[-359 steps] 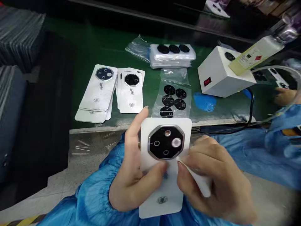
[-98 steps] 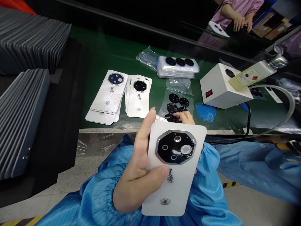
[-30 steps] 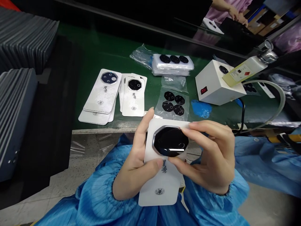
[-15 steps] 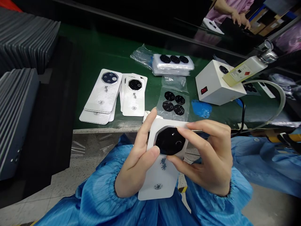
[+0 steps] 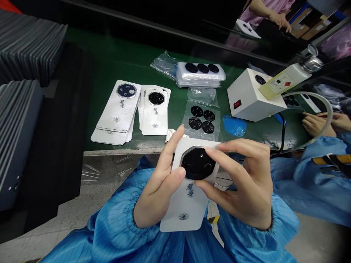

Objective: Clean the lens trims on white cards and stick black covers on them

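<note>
A white card (image 5: 186,208) carrying a black octagonal lens (image 5: 196,163) is held up in the left hand (image 5: 155,186), its grip pinching the card's edge. The right hand (image 5: 244,186) pinches the lens between thumb and fingers. Beyond, the green worktop (image 5: 109,54) carries two piles of cards (image 5: 115,109), a plastic sheet (image 5: 211,96) with four lenses (image 5: 196,111), and one white box (image 5: 246,102). A co-worker's hands (image 5: 315,124) show at right.

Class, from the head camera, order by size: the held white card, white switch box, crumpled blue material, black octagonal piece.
White rectangular card, white box with red switch: too alike to rank, the card nearer. Then crumpled blue material. Smallest, black octagonal piece on clear plastic.
</note>
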Demonstrator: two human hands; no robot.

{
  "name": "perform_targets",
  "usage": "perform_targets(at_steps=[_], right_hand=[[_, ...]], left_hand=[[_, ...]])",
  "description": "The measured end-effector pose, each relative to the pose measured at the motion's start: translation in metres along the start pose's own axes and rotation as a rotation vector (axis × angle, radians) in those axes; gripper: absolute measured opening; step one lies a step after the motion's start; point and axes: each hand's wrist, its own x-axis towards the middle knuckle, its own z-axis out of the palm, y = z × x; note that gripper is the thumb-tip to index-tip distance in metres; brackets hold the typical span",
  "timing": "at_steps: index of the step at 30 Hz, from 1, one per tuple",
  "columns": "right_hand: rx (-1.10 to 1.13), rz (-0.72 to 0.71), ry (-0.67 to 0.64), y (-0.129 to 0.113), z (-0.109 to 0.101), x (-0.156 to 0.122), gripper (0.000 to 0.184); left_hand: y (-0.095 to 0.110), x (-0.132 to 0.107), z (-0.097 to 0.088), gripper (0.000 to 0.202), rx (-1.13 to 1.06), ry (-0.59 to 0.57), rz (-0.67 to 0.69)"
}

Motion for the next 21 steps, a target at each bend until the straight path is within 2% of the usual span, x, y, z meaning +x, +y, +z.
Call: perform_targets(at_steps=[5,12,17,21], right_hand=[[-0.004,-0.04,0.032,0.0009,-0.0013,0.0026,0.037],[-0.01,-0.042,0.017,-0.0015,-0.0026,0.0038,0.036],[-0.027,-0.05,0.002,-0.0024,-0.0041,0.0045,0.034],[-0.046,-0.049,-0.015,-0.0031,-0.0048,0.004,0.032]], left_hand=[[0.0002,0.0002,-0.0008,0.048,0.011,-0.019,0.007],[-0.0001,-0.0002,-0.0005,0.048,0.02,-0.014,-0.01],[-0.0005,-0.0002,-0.0004,0.047,0.063,0.032,-0.016],[-0.001,0.0005,-0.0016,0.047,0.094,0.016,-0.006]])
